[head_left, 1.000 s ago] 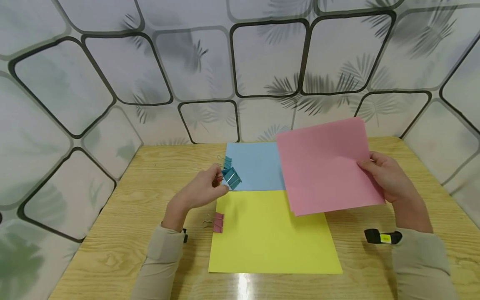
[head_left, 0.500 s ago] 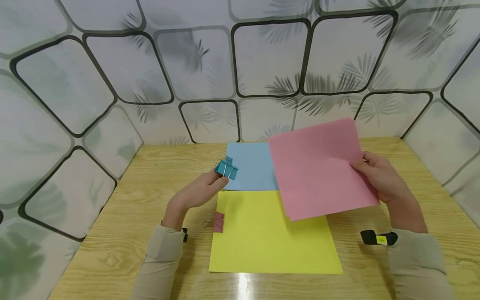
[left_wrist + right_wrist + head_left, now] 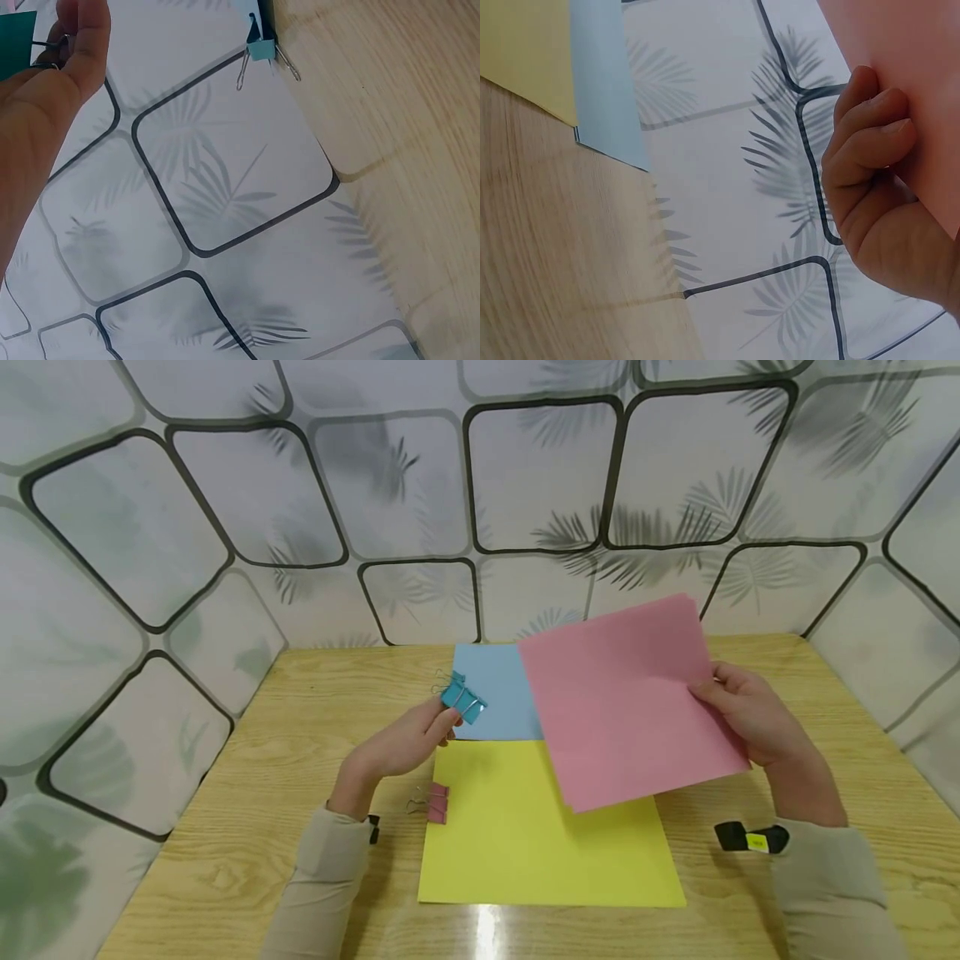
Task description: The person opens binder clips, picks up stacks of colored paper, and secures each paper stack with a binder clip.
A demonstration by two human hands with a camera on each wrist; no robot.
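A teal binder clip (image 3: 462,699) is pinched between the thumb and fingers of my left hand (image 3: 408,735), above the left edge of the blue paper (image 3: 491,693). My right hand (image 3: 750,714) grips the right edge of some pink paper (image 3: 630,706), held tilted over the blue and yellow sheets. Its fingers (image 3: 870,142) curl against the paper's back in the right wrist view. Another teal binder clip (image 3: 261,49) sits on the blue paper's edge in the left wrist view. A pink binder clip (image 3: 438,803) is attached to the left edge of the yellow paper (image 3: 547,852).
The sheets lie on a wooden table (image 3: 247,827). A patterned backdrop (image 3: 540,485) with leaf prints stands behind the table and along both sides. The pink paper covers parts of the blue and yellow sheets in the head view.
The right hand has carried the pink paper left and slightly downward. The left hand has turned the teal binder clip within its fingers, staying near the same spot.
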